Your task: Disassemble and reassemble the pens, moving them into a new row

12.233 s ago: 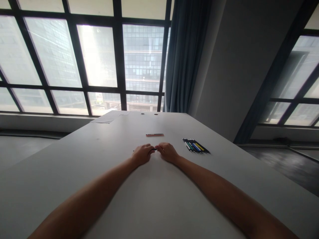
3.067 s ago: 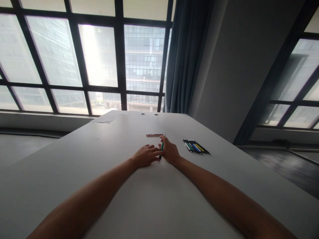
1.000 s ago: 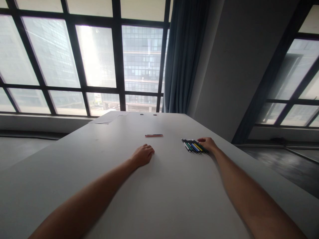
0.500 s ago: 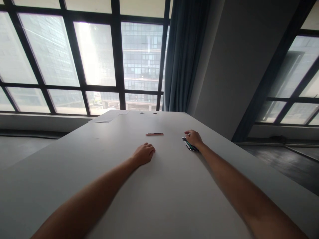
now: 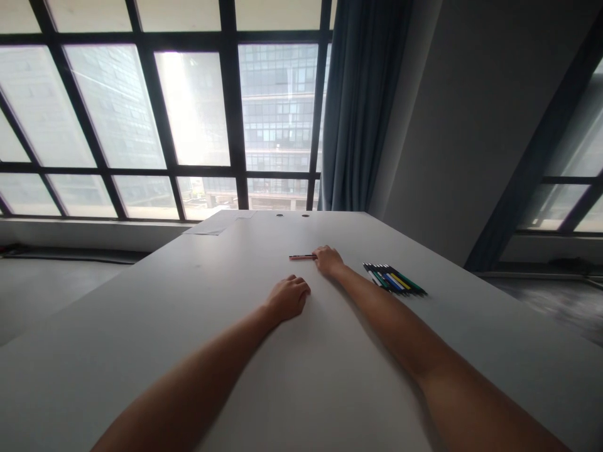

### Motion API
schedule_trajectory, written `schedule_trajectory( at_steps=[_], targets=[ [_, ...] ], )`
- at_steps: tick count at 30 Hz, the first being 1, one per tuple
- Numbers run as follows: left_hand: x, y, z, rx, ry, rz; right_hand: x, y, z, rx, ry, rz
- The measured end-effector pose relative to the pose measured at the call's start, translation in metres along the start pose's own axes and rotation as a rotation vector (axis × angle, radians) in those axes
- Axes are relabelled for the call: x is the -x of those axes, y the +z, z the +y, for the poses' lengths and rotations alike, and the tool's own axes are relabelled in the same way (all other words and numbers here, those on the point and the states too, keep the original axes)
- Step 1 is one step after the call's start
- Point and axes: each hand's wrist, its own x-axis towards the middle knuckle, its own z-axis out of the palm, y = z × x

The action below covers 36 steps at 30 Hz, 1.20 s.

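Note:
My right hand reaches over the table with its fingers closed on the right end of a slim pink-and-black pen. The pen lies crosswise on the white tabletop, its left part showing and its right tip hidden by the fingers. Nearer to me, my left hand rests on the table with its fingers curled in and nothing visible in them. To the right of my right forearm lies a row of several pens, side by side, with green, white, blue and yellow barrels and dark ends.
A white table stretches away toward the windows. Sheets of paper lie at its far left edge. Two dark round spots sit near the far end. A blue curtain hangs behind.
My right hand has moved left from the row of pens to the pink-and-black pen. The row shows more fully now. My left hand stays on the table; the view has turned slightly left.

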Motion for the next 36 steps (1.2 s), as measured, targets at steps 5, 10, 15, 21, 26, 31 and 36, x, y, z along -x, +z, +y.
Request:
schedule_trajectory(
  at_steps=[5, 10, 15, 21, 26, 31, 36],
  targets=[
    [0.0, -0.001, 0.001, 0.014, 0.003, -0.002, -0.003, 0.003, -0.001, 0.008, -0.002, 0.014],
    [0.0, -0.001, 0.001, 0.014, 0.005, -0.002, 0.008, -0.001, -0.001, -0.001, -0.025, 0.01],
    [0.001, 0.001, 0.0, -0.048, -0.106, 0.081, 0.044, -0.012, -0.01, -0.034, -0.113, 0.0],
    [0.0, 0.003, -0.01, -0.06, -0.243, 0.179, 0.092, -0.022, -0.027, -0.224, -0.231, 0.16],
    [-0.002, 0.002, -0.024, 0.009, -0.248, 0.17, 0.104, -0.024, -0.031, -0.317, -0.184, 0.201],
    [0.0, 0.001, -0.026, 0.048, -0.287, 0.219, 0.101, -0.025, -0.031, -0.284, -0.132, 0.21],
    [0.001, -0.002, -0.023, 0.057, -0.302, 0.237, 0.102, -0.026, -0.033, -0.27, -0.148, 0.211]
  ],
)
